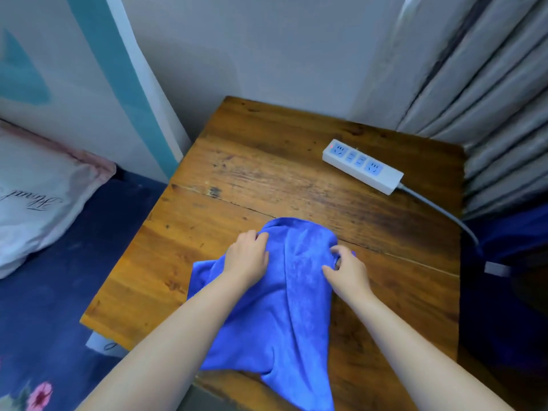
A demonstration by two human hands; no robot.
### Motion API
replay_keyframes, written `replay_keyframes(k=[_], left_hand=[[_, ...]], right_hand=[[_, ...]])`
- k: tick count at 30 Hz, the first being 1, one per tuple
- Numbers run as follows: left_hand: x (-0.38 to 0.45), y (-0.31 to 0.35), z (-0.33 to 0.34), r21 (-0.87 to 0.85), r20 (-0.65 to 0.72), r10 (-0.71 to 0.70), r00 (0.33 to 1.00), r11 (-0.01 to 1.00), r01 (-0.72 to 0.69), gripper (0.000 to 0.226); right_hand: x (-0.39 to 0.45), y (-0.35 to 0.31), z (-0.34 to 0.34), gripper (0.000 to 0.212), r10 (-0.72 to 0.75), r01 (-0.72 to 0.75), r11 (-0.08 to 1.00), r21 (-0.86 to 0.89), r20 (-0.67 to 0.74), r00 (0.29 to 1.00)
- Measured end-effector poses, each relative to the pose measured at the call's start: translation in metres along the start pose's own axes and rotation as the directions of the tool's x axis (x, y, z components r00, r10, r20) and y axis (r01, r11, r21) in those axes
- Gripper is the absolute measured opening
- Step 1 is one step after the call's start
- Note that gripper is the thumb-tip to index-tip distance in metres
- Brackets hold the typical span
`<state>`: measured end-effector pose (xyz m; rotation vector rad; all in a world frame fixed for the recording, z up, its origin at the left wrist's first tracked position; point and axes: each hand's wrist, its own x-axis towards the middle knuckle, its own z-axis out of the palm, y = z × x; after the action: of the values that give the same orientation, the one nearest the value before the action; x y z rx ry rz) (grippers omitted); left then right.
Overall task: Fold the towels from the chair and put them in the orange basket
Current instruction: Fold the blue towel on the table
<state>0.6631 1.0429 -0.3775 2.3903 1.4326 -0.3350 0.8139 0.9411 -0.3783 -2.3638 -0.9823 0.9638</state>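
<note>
A brown wooden table (243, 173) with dark marks and a long crack across its top stands in the corner. A blue towel (284, 307) lies bunched on the near part, and its bottom end hangs over the front edge. A white power strip (362, 166) lies near the far right side. Its gray cord (441, 210) runs off the right edge.
</note>
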Motion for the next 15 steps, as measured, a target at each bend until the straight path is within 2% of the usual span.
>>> replay_keyframes(k=[4, 7, 10, 12, 13, 15], left_hand=[[0.032, 0.013, -0.004, -0.081, -0.062, 0.101, 0.993, 0.991, -0.106, 0.048], [0.050, 0.022, -0.001, -0.093, 0.035, 0.169, 0.985, 0.982, -0.165, 0.052], [0.061, 0.030, 0.009, 0.029, 0.126, 0.175, 0.976, 0.983, -0.180, 0.038], [0.061, 0.027, 0.015, 0.060, 0.082, 0.173, 0.981, 0.982, -0.179, 0.030], [0.059, 0.025, 0.014, 0.053, 0.030, 0.218, 0.976, 0.974, -0.219, 0.027], [0.053, 0.016, 0.009, 0.052, -0.087, 0.413, 0.906, 0.911, -0.410, 0.023]], right_hand=[[-0.007, 0.004, -0.012, 0.032, -0.176, 0.205, 0.957, -0.206, 0.149, 0.973], [-0.017, 0.013, -0.016, 0.030, -0.211, 0.276, 0.897, -0.345, 0.214, 0.954], [-0.023, 0.019, -0.018, 0.028, -0.203, 0.290, 0.860, -0.419, 0.240, 0.949], [-0.026, 0.019, -0.021, 0.028, -0.145, 0.263, 0.829, -0.494, 0.263, 0.954], [-0.026, 0.016, -0.023, 0.028, -0.118, 0.242, 0.810, -0.534, 0.255, 0.960], [-0.027, 0.006, -0.024, 0.027, -0.109, 0.186, 0.792, -0.582, 0.166, 0.980]])
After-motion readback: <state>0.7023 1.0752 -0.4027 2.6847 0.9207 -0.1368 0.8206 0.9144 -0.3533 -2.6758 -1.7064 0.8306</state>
